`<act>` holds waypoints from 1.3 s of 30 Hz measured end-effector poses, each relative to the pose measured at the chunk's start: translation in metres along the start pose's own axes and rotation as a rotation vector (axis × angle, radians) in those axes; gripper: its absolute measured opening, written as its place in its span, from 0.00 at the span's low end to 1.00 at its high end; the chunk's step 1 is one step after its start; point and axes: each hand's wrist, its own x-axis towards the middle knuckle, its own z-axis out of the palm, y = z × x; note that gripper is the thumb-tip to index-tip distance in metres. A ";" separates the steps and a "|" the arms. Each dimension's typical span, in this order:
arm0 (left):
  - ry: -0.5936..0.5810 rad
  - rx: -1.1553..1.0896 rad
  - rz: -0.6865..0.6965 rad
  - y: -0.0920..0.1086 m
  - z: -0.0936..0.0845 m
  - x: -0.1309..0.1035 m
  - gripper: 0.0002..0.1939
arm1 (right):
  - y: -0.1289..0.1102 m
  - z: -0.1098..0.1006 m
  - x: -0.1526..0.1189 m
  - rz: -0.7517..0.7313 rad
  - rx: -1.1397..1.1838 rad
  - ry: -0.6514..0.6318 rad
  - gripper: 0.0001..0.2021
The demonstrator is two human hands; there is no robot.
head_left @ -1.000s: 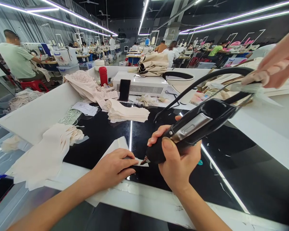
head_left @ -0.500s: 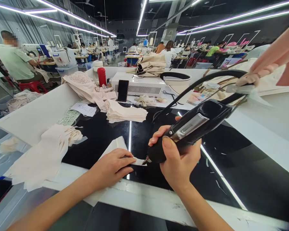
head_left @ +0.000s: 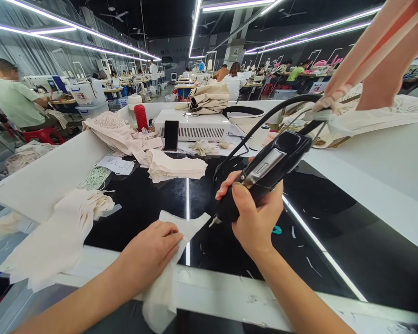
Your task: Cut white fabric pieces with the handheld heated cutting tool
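My right hand [head_left: 256,218] grips a black corded hand tool [head_left: 264,169] with a silver plate, its metal tip pointing down-left just above the black glossy table [head_left: 334,222]. My left hand [head_left: 149,253] lies flat on a cream fabric piece [head_left: 181,227] at the table's front edge. The fabric's pointed corner reaches toward the tool tip, and its near end hangs over the white edge. The tool's black cable [head_left: 275,111] arcs up to the right.
Cream fabric stacks lie at the left [head_left: 66,227] and centre back [head_left: 174,167]. Behind stand a white box unit [head_left: 195,125], a black phone [head_left: 171,135] and a red flask [head_left: 140,117]. Another person's arm [head_left: 379,51] reaches in at top right. Several workers sit at distant stations.
My left hand has drawn the fabric piece toward me, so it now hangs over the table edge. The tool tip has lifted off the fabric. The other person's arm has risen.
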 end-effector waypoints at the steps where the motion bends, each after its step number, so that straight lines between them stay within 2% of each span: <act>1: -0.036 -0.002 -0.020 0.006 -0.002 0.002 0.13 | -0.001 0.001 -0.002 0.005 0.003 -0.008 0.17; 4: -0.142 -0.022 -0.079 0.016 -0.009 0.012 0.12 | -0.002 0.002 -0.008 0.014 -0.004 -0.046 0.15; 7: -0.169 0.002 -0.092 0.012 -0.013 0.028 0.11 | -0.003 0.004 -0.009 0.006 0.017 -0.061 0.14; 9: -0.124 0.001 -0.024 0.003 -0.012 0.041 0.08 | -0.003 0.005 -0.009 0.005 0.036 -0.061 0.14; 11: -0.092 -0.063 0.076 -0.007 -0.010 0.053 0.11 | -0.002 0.008 -0.009 0.016 0.042 -0.062 0.14; 13: -0.114 -0.154 0.129 -0.015 -0.008 0.062 0.17 | -0.002 0.010 -0.009 0.027 0.044 -0.061 0.13; 15: -0.189 -0.208 0.119 -0.021 -0.008 0.067 0.20 | -0.001 0.012 -0.009 0.025 0.050 -0.058 0.13; 18: -0.305 -0.204 0.051 -0.025 -0.009 0.068 0.19 | 0.000 0.015 -0.010 0.018 0.057 -0.063 0.13; 21: -0.347 -0.198 0.016 -0.027 -0.010 0.065 0.15 | 0.001 0.019 -0.010 0.023 0.052 -0.070 0.14; 25: -0.357 -0.203 -0.008 -0.027 -0.009 0.061 0.15 | 0.002 0.023 -0.011 0.012 0.056 -0.063 0.14; 31: -0.294 -0.229 0.004 -0.029 -0.005 0.056 0.20 | 0.006 0.026 -0.014 0.034 0.026 -0.076 0.14; 39: -0.308 -0.222 0.006 -0.025 -0.007 0.058 0.12 | 0.006 0.032 -0.018 0.025 0.064 -0.101 0.14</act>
